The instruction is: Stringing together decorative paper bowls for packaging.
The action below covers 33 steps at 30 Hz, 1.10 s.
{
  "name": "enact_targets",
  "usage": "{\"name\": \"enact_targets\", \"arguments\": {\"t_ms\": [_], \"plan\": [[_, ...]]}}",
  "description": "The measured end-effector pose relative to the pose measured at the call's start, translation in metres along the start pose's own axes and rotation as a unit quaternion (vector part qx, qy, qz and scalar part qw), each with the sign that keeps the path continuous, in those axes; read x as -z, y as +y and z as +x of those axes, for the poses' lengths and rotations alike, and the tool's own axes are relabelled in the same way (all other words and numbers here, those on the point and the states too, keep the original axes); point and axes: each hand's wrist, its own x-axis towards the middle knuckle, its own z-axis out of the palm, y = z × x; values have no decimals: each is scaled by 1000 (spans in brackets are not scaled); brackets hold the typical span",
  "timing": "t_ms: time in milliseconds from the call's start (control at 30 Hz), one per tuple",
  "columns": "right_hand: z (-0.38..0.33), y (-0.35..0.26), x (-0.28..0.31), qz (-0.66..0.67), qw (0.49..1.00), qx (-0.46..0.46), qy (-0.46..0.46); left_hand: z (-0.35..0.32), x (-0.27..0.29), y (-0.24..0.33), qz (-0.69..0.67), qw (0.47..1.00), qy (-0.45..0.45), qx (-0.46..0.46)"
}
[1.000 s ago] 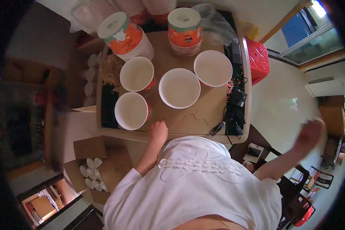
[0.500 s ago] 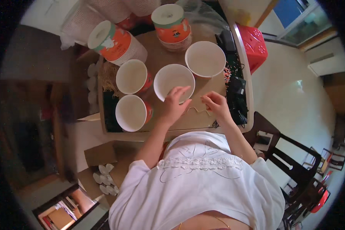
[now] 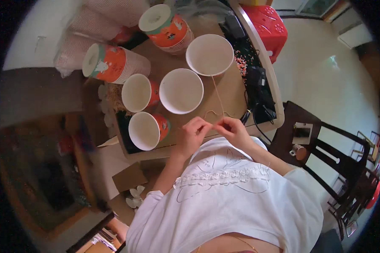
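My left hand (image 3: 195,133) and my right hand (image 3: 233,131) meet at the fingertips just in front of the table's near edge. Both are closed in a pinch. A thin tan string (image 3: 218,93) runs from the rim of the far right paper cup (image 3: 210,55) down to my right hand, and a slack curl of it lies on the table just beyond the fingers. What the left fingertips pinch is too small to make out. Another open white cup (image 3: 181,91) stands beyond my left hand. Farther left are two orange-sided cups (image 3: 137,92), (image 3: 144,131).
Two stacks of orange paper cups, one upright (image 3: 164,31) and one tilted (image 3: 114,64), stand at the back. Black devices with cables (image 3: 257,80) and small pinkish bits (image 3: 240,65) line the table's right edge. A red stool (image 3: 264,27) and a dark wooden chair (image 3: 325,143) stand to the right.
My hands have drawn back toward my body and come together; before, they were apart, the left over the middle cup. The string now stretches up to the far right cup. The view has shifted.
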Motion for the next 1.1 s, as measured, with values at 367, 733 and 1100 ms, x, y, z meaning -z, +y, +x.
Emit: {"name": "enact_targets", "arguments": {"t_ms": [367,733,1100], "plan": [[14,4,3,42,996,68,48,8,-17,-18,-74,994,-40,77],[84,67,-5,21,989,70,129,52,4,-67,159,985,65,17],[104,59,-23,190,973,-90,98,70,14,-92,69,991,-44,105]]}}
